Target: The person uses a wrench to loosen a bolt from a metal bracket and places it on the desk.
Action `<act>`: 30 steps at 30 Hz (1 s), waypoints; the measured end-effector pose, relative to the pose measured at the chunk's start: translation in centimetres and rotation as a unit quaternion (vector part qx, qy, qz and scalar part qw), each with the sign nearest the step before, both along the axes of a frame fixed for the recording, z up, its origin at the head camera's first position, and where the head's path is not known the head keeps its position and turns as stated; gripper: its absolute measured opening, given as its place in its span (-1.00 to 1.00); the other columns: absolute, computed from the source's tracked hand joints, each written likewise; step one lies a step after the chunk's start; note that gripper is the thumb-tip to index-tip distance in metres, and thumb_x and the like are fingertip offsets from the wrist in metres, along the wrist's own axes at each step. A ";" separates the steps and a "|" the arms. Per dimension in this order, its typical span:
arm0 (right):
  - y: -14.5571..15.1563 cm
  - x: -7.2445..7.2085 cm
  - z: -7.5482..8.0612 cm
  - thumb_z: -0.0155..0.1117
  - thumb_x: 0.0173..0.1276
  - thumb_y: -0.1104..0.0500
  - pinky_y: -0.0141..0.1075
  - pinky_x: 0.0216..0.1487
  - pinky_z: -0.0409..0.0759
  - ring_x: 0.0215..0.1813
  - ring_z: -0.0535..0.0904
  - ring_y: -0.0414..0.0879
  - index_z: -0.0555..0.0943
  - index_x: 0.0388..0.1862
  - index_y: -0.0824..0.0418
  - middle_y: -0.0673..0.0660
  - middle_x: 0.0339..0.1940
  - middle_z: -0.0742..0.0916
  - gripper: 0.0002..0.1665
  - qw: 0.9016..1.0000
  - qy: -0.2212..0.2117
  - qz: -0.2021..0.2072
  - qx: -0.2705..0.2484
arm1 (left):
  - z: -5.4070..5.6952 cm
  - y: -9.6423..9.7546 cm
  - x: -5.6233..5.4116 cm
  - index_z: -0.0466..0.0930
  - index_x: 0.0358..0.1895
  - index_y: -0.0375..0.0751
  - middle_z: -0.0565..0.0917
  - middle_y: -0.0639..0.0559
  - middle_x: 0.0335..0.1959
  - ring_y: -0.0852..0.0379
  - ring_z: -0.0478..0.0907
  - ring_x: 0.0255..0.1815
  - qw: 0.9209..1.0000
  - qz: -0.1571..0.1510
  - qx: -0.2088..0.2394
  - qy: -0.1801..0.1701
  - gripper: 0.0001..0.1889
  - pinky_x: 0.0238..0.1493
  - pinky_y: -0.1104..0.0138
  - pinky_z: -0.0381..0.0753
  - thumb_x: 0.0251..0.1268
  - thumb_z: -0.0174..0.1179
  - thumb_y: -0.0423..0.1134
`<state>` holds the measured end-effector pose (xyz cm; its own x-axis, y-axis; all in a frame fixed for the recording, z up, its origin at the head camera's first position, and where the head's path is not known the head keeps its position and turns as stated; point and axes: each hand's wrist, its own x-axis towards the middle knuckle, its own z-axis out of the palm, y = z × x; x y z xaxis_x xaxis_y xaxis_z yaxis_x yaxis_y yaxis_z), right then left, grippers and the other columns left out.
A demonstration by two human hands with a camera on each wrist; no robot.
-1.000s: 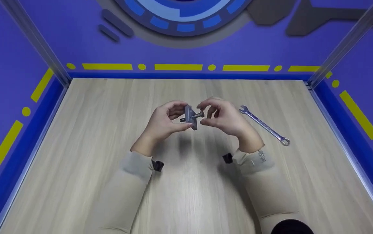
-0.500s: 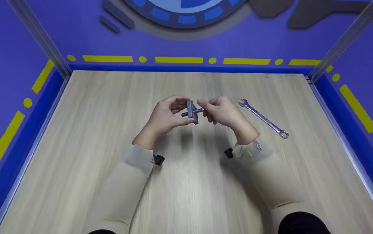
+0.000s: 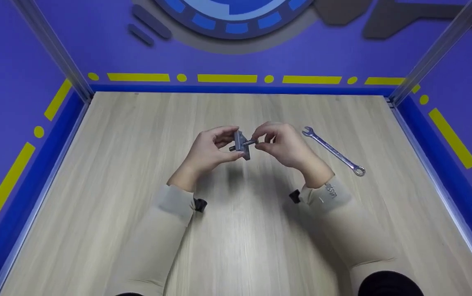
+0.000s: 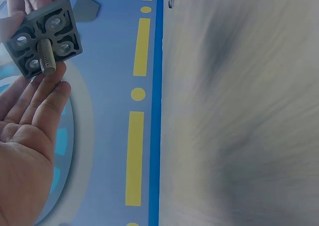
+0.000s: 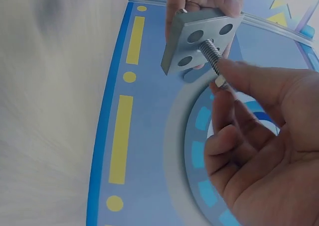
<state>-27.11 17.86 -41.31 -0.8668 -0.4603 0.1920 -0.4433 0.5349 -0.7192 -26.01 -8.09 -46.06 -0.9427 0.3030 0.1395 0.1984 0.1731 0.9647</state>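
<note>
My left hand [image 3: 203, 152] grips a square grey mounting plate [image 3: 239, 140] by its edges, fingers at the far edge and thumb at the near one, raised over the table. A threaded bolt [image 5: 211, 54] runs through the plate's middle, between its corner holes. Its tip end [image 4: 47, 59] sticks out on the ribbed side in the left wrist view. The plate's other face [image 5: 204, 29] is smooth in the right wrist view. There my right hand [image 5: 269, 131] pinches the bolt near its hex head between thumb and index finger, the other fingers curled below.
A combination wrench [image 3: 334, 151] lies on the wooden table [image 3: 116, 185] to the right of my right hand. Blue panels [image 3: 236, 61] with yellow marks enclose the table at the back and both sides.
My right hand's fingers were spread around the bolt head, then turned with the thumb up. They have since turned back and pinch the bolt again. My left hand keeps holding the plate.
</note>
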 end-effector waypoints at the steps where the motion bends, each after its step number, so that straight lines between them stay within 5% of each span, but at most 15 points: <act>1: 0.0 0.0 0.1 0.54 0.45 0.41 -0.24 -0.05 0.64 -0.11 0.72 -0.03 0.91 -0.06 0.16 0.13 0.08 0.89 -0.79 1.000 0.007 0.006 -0.004 | 0.0 0.0 0.0 0.62 0.56 -0.19 0.80 -0.09 0.36 -0.04 0.76 0.45 1.000 0.001 0.002 0.001 -0.21 0.60 0.29 0.71 0.24 0.72 -0.30; 6: 0.7 0.0 0.7 0.58 0.43 0.38 -0.31 -0.05 0.65 -0.10 0.72 -0.08 0.92 0.08 0.13 0.11 0.21 0.88 -0.69 1.000 0.001 0.027 -0.010 | 0.5 0.0 0.2 0.66 0.51 -0.19 0.80 -0.09 0.35 -0.04 0.75 0.46 1.000 0.005 0.009 0.007 -0.24 0.59 0.33 0.71 0.22 0.74 -0.30; 10: 1.4 0.1 0.9 0.57 0.55 0.16 -0.34 -0.10 0.71 -0.10 0.73 -0.02 0.86 0.29 0.12 0.14 0.24 0.88 -0.62 0.999 -0.035 0.000 -0.011 | 0.8 0.0 0.4 0.66 0.51 -0.17 0.79 -0.08 0.35 -0.02 0.75 0.46 1.000 0.003 0.008 0.011 -0.23 0.58 0.33 0.71 0.21 0.75 -0.28; 13: 1.2 0.2 0.7 0.44 0.68 -0.06 -0.32 -0.21 0.69 -0.17 0.74 0.03 0.86 0.25 0.14 0.16 0.03 0.92 -0.62 0.997 -0.071 -0.041 -0.017 | 0.9 0.2 0.6 0.66 0.50 -0.21 0.80 -0.09 0.35 -0.04 0.77 0.44 1.000 0.002 0.012 0.016 -0.23 0.57 0.32 0.73 0.19 0.75 -0.28; 18: 0.2 0.2 0.0 0.27 0.74 -0.31 -0.26 -0.33 0.62 -0.41 0.71 -0.01 0.89 -0.14 0.19 0.10 -0.41 0.87 -0.37 0.989 -0.130 -0.076 0.003 | 0.7 0.5 0.6 0.67 0.49 -0.25 0.80 -0.10 0.33 -0.04 0.78 0.41 1.000 -0.002 0.008 0.024 -0.23 0.55 0.32 0.75 0.19 0.76 -0.28; 23: -0.2 0.3 -0.4 0.35 0.72 -0.20 -0.31 -0.39 0.65 -0.47 0.70 -0.03 0.87 -0.25 0.20 0.02 -0.50 0.80 -0.46 0.988 -0.140 -0.066 0.014 | 0.5 0.6 0.6 0.67 0.47 -0.27 0.80 -0.12 0.34 -0.05 0.79 0.40 1.000 -0.010 -0.004 0.029 -0.24 0.56 0.30 0.75 0.18 0.76 -0.29; 30: 0.0 0.8 0.1 0.53 0.60 0.13 -0.24 -0.12 0.73 -0.14 0.73 -0.01 0.91 0.14 0.17 0.14 0.00 0.89 -0.76 0.998 -0.051 -0.021 0.018 | 0.6 0.3 0.6 0.69 0.44 -0.23 0.78 -0.11 0.36 -0.04 0.78 0.42 1.000 -0.008 -0.003 0.024 -0.27 0.57 0.32 0.73 0.17 0.76 -0.32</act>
<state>-26.32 17.85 -41.21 -0.8998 -0.4279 0.0856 -0.3451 0.5777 -0.7397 -25.41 -7.83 -45.46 -0.9303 0.3181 0.1829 0.2473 0.1754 0.9529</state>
